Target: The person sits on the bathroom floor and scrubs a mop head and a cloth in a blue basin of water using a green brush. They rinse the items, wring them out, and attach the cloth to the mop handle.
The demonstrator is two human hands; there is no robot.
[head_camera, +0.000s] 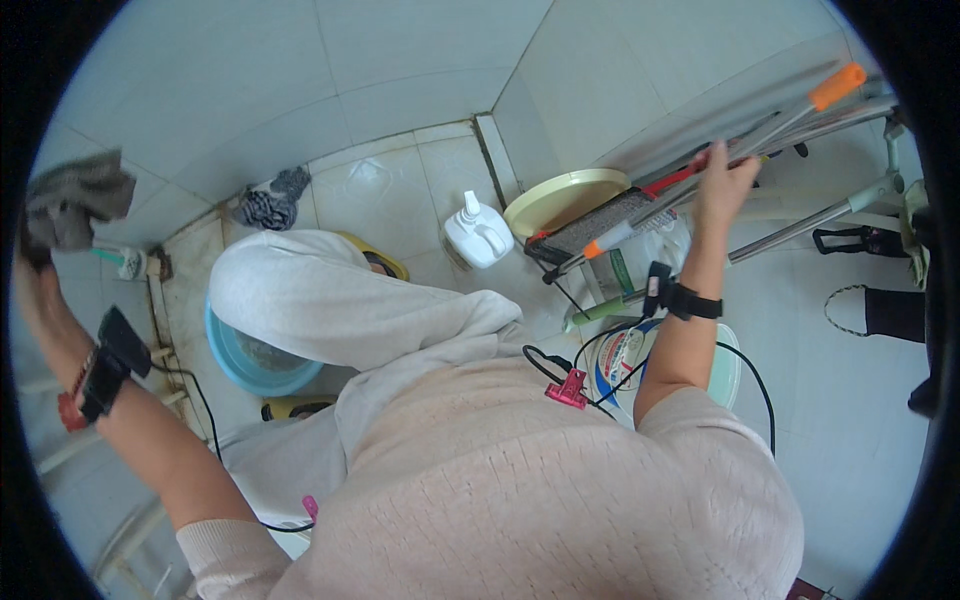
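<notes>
At the far left, my left hand [34,262] grips a grey-brown cloth [79,195], which covers most of its fingers. My right hand [724,180] is closed around a metal pole [780,127] with an orange end, at the right. The pole slants down to a second orange part beside a dark grey, red-edged mop or broom head [592,221]. Other metal poles and a red part lie close to my right fingers, so exact contacts there are unclear. A striped wet cloth [274,202] lies on the floor by the wall.
A light blue basin [225,360] stands by my legs. Ahead are a white jug [480,232] and a yellowish round basin or lid [566,187] against the wall. A bucket [724,367] stands under my right arm. Black cables hang near both arms.
</notes>
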